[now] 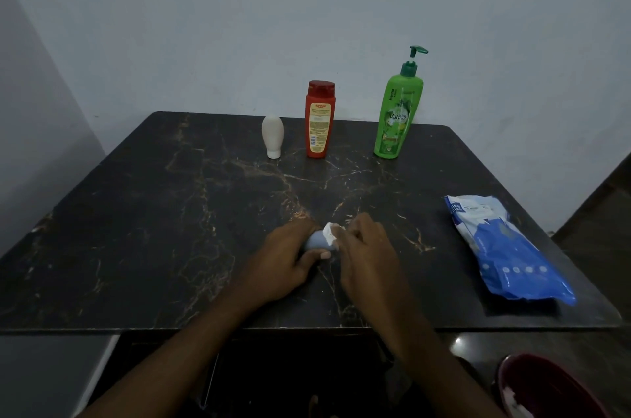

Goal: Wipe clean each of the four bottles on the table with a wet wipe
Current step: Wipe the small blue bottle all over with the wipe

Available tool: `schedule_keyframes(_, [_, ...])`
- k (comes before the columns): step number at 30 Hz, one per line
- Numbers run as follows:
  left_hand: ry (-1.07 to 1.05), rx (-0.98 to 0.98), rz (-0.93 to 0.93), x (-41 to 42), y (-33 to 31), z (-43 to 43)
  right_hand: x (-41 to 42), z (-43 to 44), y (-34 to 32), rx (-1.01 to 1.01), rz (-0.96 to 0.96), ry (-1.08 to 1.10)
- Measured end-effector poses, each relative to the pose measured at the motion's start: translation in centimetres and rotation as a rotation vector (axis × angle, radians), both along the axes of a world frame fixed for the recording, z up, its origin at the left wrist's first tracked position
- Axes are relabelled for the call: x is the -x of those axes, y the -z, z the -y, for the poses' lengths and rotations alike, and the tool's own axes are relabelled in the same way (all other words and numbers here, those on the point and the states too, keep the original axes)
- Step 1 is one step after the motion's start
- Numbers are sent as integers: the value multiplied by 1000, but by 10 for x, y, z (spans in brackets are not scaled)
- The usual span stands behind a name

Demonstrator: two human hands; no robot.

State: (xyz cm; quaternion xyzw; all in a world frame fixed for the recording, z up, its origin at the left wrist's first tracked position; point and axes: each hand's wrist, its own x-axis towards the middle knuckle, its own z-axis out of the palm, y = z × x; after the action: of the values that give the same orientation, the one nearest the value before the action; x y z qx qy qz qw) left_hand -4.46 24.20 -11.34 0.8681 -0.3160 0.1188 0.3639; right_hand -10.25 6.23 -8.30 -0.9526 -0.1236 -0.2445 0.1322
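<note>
Near the middle of the table [170, 212], close to its near edge: left hand [283, 260] curled around a small blue-grey bottle [316, 242], thumb along the near side, fingers wrapped over the far side. Bottle lying on its side, long axis running left to right, rounded free end pointing right toward the other hand. Rest of it hidden in the palm, so cannot tell whether that end is cap or base. Right hand [363, 246] clenched on a crumpled white wet wipe [330, 233], pressing it against the bottle's exposed right end and upper side.

Farther out, toward the far edge, three bottles upright in a row, apart from one another. On the left, a small white bottle [272, 136] standing on its cap, narrow end down. Just right of it, a red bottle [320, 119] with its red cap up. Farther right, a tall green pump bottle [396, 110], spout pointing right.

At the right side of the table, well apart from the hands, a blue-and-white wipes pack [508, 246] lying flat, long axis running near to far. Off the table, below its near right corner, a dark red bin [546, 387].
</note>
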Motion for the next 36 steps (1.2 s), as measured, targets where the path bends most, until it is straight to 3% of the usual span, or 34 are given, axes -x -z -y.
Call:
schedule_keyframes(2, [0, -7, 12, 4, -2, 0, -4, -11, -10, -111, -48, 13])
schedule_keyframes(5, [5, -47, 66, 10, -6, 1, -22, -10, -46, 13, -368, 25])
schedule_keyframes(10, [-19, -49, 122, 15, -9, 0, -54, 18, -78, -360, -814, -13])
schedule_keyframes(13, [-41, -11, 135, 15, -10, 1, -59, 30, -76, -855, -1012, -80])
schedule_keyframes(16, [-50, 27, 107, 15, -11, 2, -55, 36, -51, -1301, -1070, -145])
schedule_keyframes(19, [-44, 40, 74, 14, -10, 1, -42, 29, -28, -1595, -1055, -207])
schedule_keyframes(22, [-63, 31, 53, 12, -10, 1, -27, 15, -13, -1692, -864, -238])
schedule_keyframes(29, [-111, -17, 49, 13, -10, 3, 4, -22, -17, -1504, -445, 66])
schedule_keyframes(33, [-74, -10, 11, 12, -10, 2, 19, -30, -35, -1447, -474, 3])
schedule_keyframes(36, [-72, 29, 22, 11, -9, 1, 22, -20, -49, -1425, -355, -31])
